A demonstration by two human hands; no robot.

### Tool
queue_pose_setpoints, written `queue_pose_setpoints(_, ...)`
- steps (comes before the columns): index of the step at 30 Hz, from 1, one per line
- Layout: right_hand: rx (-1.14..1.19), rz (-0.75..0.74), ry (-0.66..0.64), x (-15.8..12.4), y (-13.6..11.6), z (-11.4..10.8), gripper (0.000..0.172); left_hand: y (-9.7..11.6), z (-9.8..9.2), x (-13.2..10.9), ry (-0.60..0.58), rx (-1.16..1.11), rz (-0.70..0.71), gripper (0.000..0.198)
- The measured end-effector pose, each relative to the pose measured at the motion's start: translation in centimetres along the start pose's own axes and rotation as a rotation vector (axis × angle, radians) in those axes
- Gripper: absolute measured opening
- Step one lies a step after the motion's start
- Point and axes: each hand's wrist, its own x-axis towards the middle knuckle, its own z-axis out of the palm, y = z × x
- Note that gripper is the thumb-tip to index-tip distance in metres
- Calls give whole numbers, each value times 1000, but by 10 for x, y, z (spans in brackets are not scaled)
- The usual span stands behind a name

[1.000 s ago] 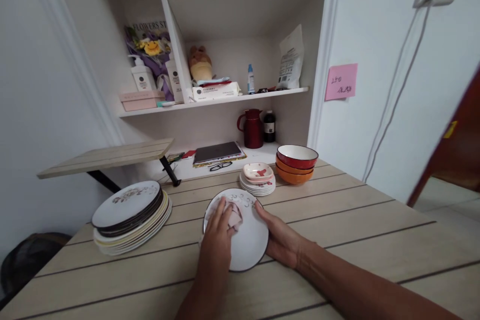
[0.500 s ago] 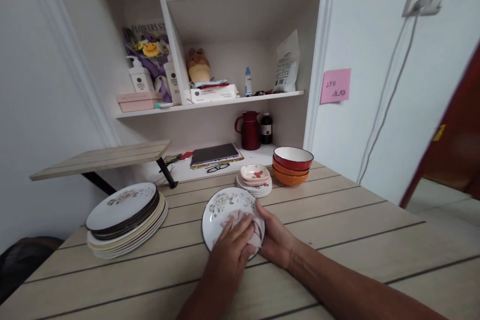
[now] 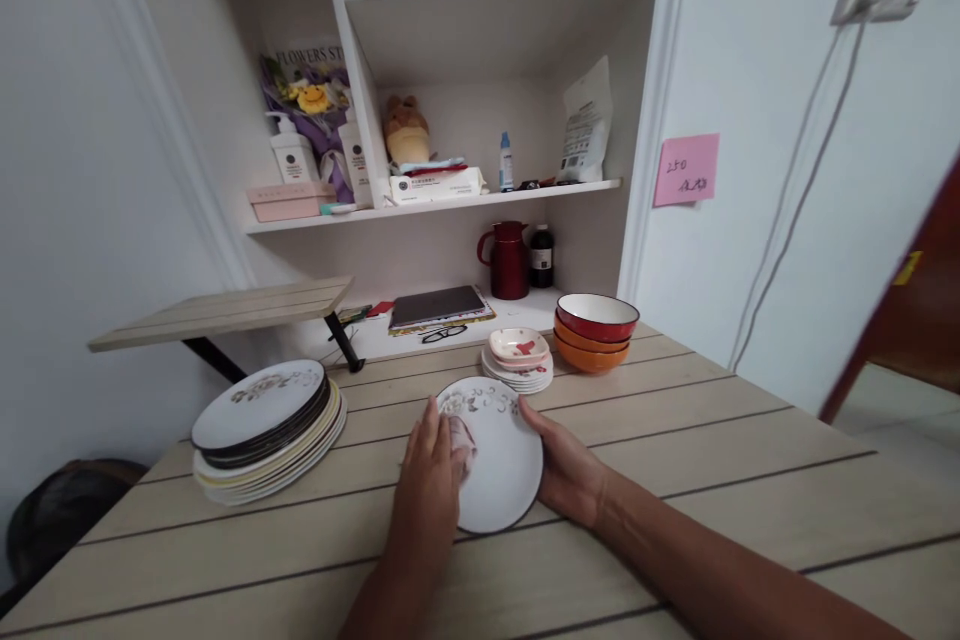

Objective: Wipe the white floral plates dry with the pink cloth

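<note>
A white plate (image 3: 499, 465) with a dark rim and a brown flower print is tilted up above the table. My right hand (image 3: 566, 465) grips its right edge, thumb on the face and the other fingers behind. At the plate's left edge, my left hand (image 3: 429, 470) presses a pale pink cloth (image 3: 462, 447) against the surface, the cloth partly hidden under the fingers. To the left stands a stack of plates (image 3: 262, 405), flowered ones on top of cream and white ones. Behind the held plate is a stack of small dishes (image 3: 519, 350).
Orange and red bowls (image 3: 596, 318) are stacked at the back right of the slatted wooden table (image 3: 712, 440). A small raised wooden stand (image 3: 225, 310) is at the back left. Behind the table lie glasses (image 3: 444, 333) and a laptop (image 3: 437, 305), with a red jug (image 3: 508, 260) nearby.
My left hand has slid the cloth from the plate's lower right to its left edge, baring the middle. My right hand keeps its hold. The view has shifted slightly.
</note>
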Motion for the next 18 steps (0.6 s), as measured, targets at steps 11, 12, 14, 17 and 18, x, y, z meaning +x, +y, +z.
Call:
queue_pose_setpoints(11, -60, 56, -48, 2, 12, 3, 55, 32, -5, -2, -101, -50, 329, 58)
queue_pose_setpoints(12, -46, 64, -45, 2, 12, 1, 55, 35, -5, -3, -132, -50, 372, 58)
queue_pose_setpoints(14, -11, 92, -35, 3, 10, -3, 57, 41, -6, -4, -186, -37, 414, 56)
queue_pose_setpoints(17, 50, 109, -74, 3, 5, -5, 60, 40, -10, -4, -190, 45, 346, 48)
queue_pose_setpoints(18, 66, 98, -94, 3, 4, -5, 60, 38, -13, -4, -162, 88, 303, 46)
